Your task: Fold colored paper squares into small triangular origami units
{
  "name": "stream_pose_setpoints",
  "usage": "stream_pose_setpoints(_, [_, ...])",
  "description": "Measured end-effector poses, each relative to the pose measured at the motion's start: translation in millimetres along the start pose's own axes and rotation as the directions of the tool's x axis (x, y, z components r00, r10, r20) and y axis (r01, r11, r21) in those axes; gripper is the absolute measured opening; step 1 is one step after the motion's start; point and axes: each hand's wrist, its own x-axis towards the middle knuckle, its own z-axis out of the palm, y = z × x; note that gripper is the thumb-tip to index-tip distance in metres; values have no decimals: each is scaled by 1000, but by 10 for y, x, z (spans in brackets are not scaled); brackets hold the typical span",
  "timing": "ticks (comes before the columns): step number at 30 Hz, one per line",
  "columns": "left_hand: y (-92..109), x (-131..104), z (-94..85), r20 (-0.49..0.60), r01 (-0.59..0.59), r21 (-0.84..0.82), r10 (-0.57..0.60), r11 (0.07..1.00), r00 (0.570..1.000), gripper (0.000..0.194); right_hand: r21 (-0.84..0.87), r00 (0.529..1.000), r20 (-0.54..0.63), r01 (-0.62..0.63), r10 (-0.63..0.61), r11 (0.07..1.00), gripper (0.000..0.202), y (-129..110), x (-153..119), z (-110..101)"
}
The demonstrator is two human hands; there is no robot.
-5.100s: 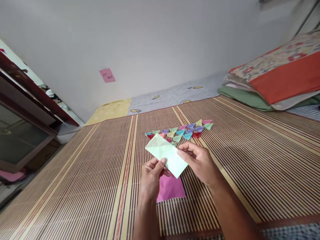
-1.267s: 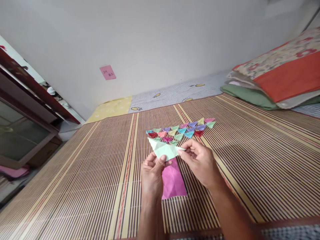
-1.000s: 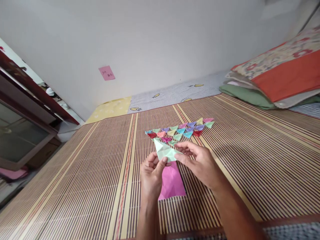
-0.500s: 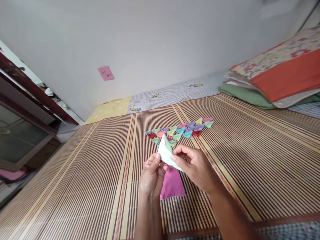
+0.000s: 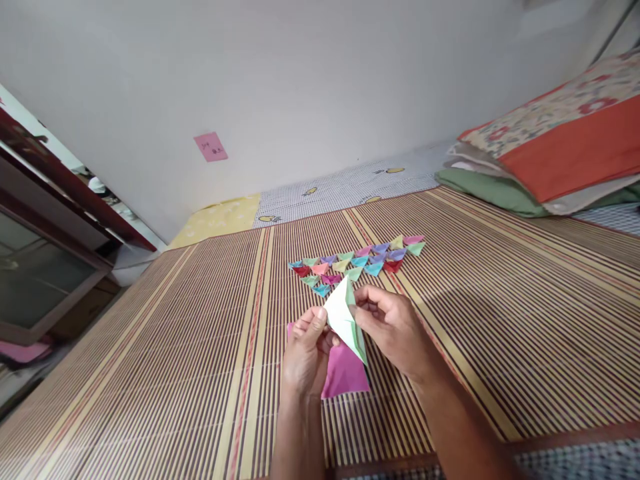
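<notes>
Between both hands is a pale green sheet of folded paper (image 5: pixel 343 317), raised above the mat with a point toward the far side. My left hand (image 5: pixel 307 353) pinches its left corner between thumb and fingers. On the other side, my right hand (image 5: pixel 393 327) grips the right edge, its thumb and fingertips on the fold. Pink paper (image 5: pixel 346 373) lies flat on the mat below, partly covered by the left hand and the green paper. Just beyond are rows of small folded paper triangles (image 5: pixel 373 269) in several colours; the nearest ones are partly hidden.
A striped bamboo mat (image 5: pixel 200 353) covers the bed. Folded bedding (image 5: pixel 565 153) in orange, floral and green is stacked at the right. A pink note (image 5: pixel 211 147) is stuck to the wall (image 5: pixel 320 87). At the left stands a glass-panelled cabinet (image 5: pixel 45 273).
The green paper has turned and shifted slightly right, its lower tip now pointing down toward me. My right fingers have moved up along its right edge. The left hand keeps its pinch.
</notes>
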Motion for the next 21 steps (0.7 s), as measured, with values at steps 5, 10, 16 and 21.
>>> stream_pose_setpoints(5, [18, -24, 20, -22, -55, 13, 55, 998, 998, 29, 40, 998, 69, -9, 7, 999, 9, 34, -8, 5])
stream_pose_setpoints(10, [19, -22, 74, -41, -17, -132, 12, 991, 999, 31, 108, 998, 62, -11, 5, 994, 3, 54, -8, 55])
stream_pose_setpoints(16, [9, -5, 50, -92, -70, -82, 63, 994, 994, 31, 142, 999, -29, -24, 28, 990, 9, 115, -3, 86])
stream_pose_setpoints(21, [-24, -20, 45, -121, -194, 117, 208, 974, 970, 38, 105, 999, 33, -34, 31, 994, 7, 133, -3, 119])
